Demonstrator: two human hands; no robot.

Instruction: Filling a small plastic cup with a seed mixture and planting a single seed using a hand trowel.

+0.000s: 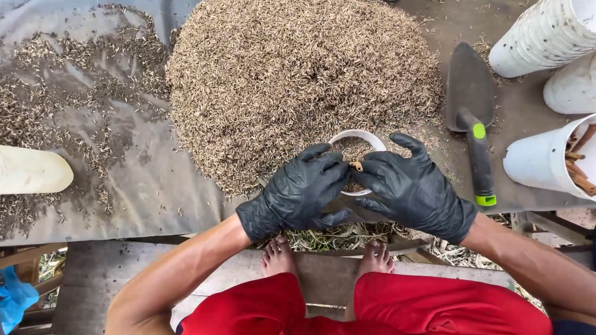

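View from above of a person's two hands in black gloves, meeting over a grey sheet (143, 180) spread on a table. The left hand (298, 195) and right hand (413, 192) come together at the fingertips, pinching a small brown piece (357, 165) between them. Both hands are closed narrowly on that piece; the fingers curl inward rather than spreading.

Right behind the fingertips sits a small white cup (357, 138), open side up, partly filled with husks. It stands at the near edge of a large tan pile (298, 80) of dry husks that fills the middle of the sheet. Whether either hand touches the cup cannot be told.

To the right of the pile lies a trowel (472, 118) with a dark blade and a black handle marked with green. Further right, a stack of white cups (546, 34) lies on its side, and a white tub (543, 161) holds brown sticks (577, 161). Loose husks are scattered on the left part of the sheet, near a pale rounded object (31, 170) at the left edge.

Below the table edge, the person's bare feet (279, 257) rest on a wooden plank (99, 273), and red shorts (372, 310) fill the bottom of the view.
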